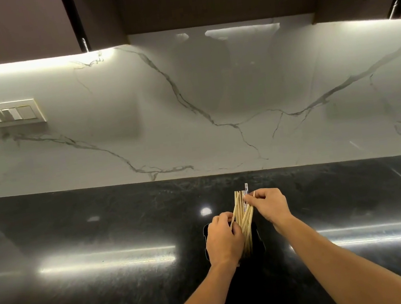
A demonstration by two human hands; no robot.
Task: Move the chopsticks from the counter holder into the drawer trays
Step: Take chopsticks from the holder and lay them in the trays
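The chopsticks stand fanned in the dark holder on the tabletop. The left hand clasps the bundle at the holder's rim, likely to steady it. The right hand pinches the tops above the holder with clenched fingers, probably to gather them. A marble wall rises behind the holder. No drawer is in view.

Pale tan wooden chopsticks, frame lower centre; glossy black stone bench; white marble backsplash, grey veins; cream switch plate upper left.
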